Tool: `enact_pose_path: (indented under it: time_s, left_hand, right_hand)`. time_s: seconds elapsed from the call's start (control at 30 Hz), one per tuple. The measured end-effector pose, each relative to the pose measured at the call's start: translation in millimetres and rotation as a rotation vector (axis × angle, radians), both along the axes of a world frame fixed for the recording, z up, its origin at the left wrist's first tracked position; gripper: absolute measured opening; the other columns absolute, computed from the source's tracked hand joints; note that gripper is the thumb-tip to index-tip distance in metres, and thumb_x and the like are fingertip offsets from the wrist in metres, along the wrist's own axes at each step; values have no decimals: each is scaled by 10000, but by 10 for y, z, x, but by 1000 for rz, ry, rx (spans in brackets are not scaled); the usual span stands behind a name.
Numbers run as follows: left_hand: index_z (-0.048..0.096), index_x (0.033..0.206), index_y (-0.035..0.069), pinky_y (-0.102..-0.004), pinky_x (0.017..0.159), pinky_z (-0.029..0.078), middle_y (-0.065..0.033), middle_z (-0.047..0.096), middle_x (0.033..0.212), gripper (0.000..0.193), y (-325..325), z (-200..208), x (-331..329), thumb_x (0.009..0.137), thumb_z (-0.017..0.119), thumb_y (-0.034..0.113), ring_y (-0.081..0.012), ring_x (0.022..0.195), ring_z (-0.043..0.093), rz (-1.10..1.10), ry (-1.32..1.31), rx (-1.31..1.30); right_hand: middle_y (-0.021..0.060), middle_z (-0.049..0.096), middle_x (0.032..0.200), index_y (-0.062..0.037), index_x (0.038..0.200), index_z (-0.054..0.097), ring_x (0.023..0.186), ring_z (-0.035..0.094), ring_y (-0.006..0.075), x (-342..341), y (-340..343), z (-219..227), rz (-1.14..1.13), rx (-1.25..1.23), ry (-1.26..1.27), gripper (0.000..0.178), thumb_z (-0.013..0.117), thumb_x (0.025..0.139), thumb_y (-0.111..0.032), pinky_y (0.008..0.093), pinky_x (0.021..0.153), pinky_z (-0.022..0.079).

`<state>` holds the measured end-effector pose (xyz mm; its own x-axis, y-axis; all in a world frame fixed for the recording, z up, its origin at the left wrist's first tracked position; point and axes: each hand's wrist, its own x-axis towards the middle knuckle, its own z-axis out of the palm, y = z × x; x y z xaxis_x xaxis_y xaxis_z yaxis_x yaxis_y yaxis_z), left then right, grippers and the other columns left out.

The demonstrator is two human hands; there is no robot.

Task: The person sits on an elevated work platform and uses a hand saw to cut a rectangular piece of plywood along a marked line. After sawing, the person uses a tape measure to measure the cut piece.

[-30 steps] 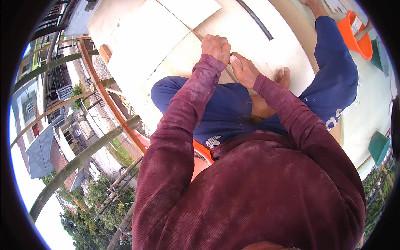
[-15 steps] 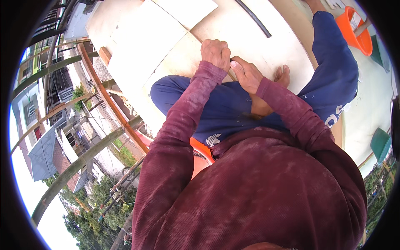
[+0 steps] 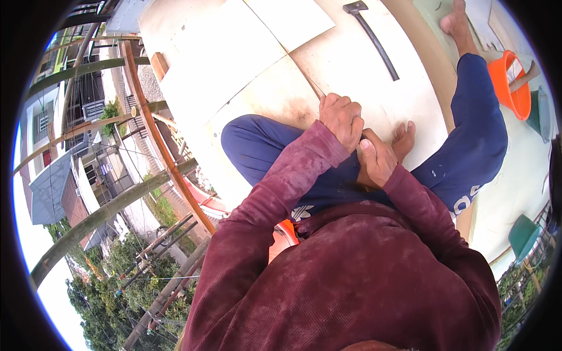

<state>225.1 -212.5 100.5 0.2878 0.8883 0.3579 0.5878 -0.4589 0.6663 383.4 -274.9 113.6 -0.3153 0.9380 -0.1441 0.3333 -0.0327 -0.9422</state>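
Observation:
My left hand (image 3: pixel 341 121) is closed in a fist above my bent leg, near the edge of the pale board (image 3: pixel 252 70). Just below and to its right, my right hand (image 3: pixel 379 158) is closed too, its thumb lying on top. A small dark bit of something shows between the two hands, but the fingers hide the rest. A thin brownish line runs along the board up to my left knuckles; I cannot tell whether it is a gap or part of a tool. Beyond my hands lies a hammer-like tool (image 3: pixel 377 44) with a long black handle.
An orange bucket (image 3: pixel 510 88) with a wooden handle in it stands at the far right. A bare foot (image 3: pixel 404 140) rests beside my right hand. Wooden and bamboo rails (image 3: pixel 158 140) run along the left, with houses and trees below. A green container (image 3: pixel 525 237) is at right.
Both hands have drawn back toward my body and slightly right, still closed together. The view has shifted, so the hammer-like tool's head now shows. My bare foot at top right shows more.

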Motion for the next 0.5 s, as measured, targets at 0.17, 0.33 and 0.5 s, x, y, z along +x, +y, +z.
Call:
enact_pose_path:
  time_s: [0.17,0.33,0.5]
  left_hand:
    - [524,600,62,-421,727,371,-103,542,681,195,497,-334,-354,783,523,129,-305,714,471,70,1,-43]
    - [478,611,60,-401,683,371,-100,527,683,186,501,-449,-373,780,530,120,-291,671,483,-51,122,111]
    - [520,618,51,-432,681,388,-119,520,658,172,-67,14,50,778,513,117,-315,705,478,128,-17,-30]
  right_hand:
    - [246,563,677,-19,1013,539,684,590,461,-430,530,-174,-15,16,-70,390,364,1060,-365,509,640,425]
    - [248,586,703,-17,1031,546,689,596,458,-307,480,-91,23,-107,-56,398,362,1059,-369,492,657,444]
    - [280,593,738,-15,1112,551,728,598,490,-31,-13,-53,-8,97,-74,416,361,1059,-381,498,662,442]
